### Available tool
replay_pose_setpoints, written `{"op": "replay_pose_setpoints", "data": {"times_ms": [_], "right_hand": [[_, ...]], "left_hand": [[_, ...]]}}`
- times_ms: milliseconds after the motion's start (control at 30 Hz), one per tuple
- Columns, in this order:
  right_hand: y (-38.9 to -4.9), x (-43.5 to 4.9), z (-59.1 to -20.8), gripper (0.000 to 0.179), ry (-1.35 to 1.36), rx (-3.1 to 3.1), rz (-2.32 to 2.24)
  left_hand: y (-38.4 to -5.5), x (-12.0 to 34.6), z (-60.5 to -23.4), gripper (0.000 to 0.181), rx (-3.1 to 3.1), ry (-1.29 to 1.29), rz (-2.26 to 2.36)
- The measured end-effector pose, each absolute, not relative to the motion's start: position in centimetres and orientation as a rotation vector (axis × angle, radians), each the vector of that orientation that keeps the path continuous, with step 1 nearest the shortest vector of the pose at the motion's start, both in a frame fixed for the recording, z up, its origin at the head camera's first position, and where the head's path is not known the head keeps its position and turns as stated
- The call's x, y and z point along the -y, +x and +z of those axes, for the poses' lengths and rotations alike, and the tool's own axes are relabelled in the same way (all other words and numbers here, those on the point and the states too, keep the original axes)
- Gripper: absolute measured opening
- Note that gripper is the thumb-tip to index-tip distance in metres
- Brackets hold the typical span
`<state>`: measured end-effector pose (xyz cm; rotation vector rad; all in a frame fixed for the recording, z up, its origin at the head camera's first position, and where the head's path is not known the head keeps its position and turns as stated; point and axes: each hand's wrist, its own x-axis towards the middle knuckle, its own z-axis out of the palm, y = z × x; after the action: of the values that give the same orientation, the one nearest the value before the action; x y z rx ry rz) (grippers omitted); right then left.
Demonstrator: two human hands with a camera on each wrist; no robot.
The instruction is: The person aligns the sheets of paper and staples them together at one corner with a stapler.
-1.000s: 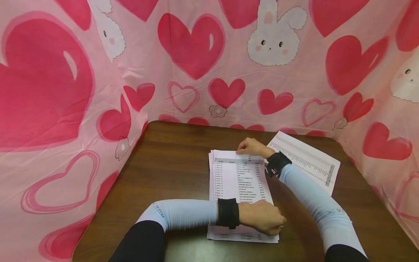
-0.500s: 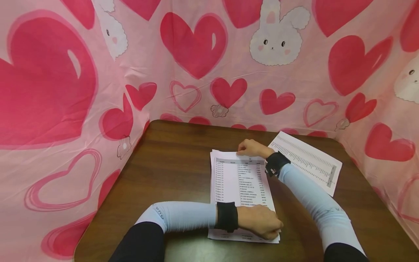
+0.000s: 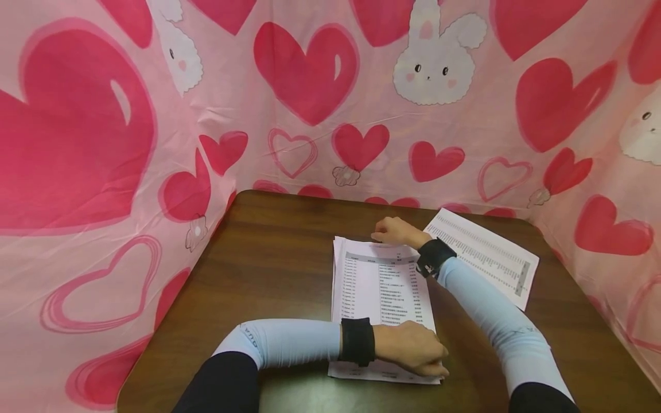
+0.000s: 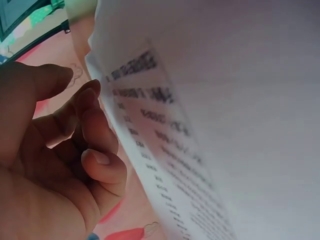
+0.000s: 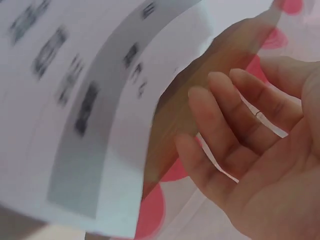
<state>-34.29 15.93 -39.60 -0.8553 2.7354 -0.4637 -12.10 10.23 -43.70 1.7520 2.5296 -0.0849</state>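
A stack of printed sheets [image 3: 382, 287] lies on the table, its edges slightly uneven. My left hand [image 3: 413, 347] reaches across the lower part of the stack, fingers at its right edge. In the left wrist view those fingers [image 4: 102, 132] are loosely bent right beside the paper edge, thumb apart, pinching nothing. My right hand [image 3: 397, 231] is at the far edge of the stack. The right wrist view shows its fingers [image 5: 220, 117] relaxed and spread, with a gap to the curved paper edge [image 5: 145, 125].
Another printed sheet [image 3: 482, 255] lies askew at the back right, partly behind the right wrist. The brown wooden table [image 3: 268, 246] is bordered by a pink curtain [image 3: 227, 80] with hearts and rabbits. Black bands [image 3: 357, 342] are on both wrists.
The right fingers have drawn back slightly from the top of the stack to just past its far edge. The top sheet has shifted a little. The left hand stays at the right edge.
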Motion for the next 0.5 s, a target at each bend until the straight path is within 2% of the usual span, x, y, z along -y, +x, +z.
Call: {"op": "replay_pose_setpoints", "data": {"times_ms": [300,500], "right_hand": [[-33.7,-15.2,-39.8,0.023,-0.864,-2.578,-0.508],[-33.7,-15.2,-39.4,0.022,-0.893,-2.568,-0.506]], "left_hand": [[-13.1,-10.6,-42.9,0.021,-2.525,1.756,-0.059],[-14.5,-10.6,-42.4,0.022,-2.526,1.728,0.051]]}}
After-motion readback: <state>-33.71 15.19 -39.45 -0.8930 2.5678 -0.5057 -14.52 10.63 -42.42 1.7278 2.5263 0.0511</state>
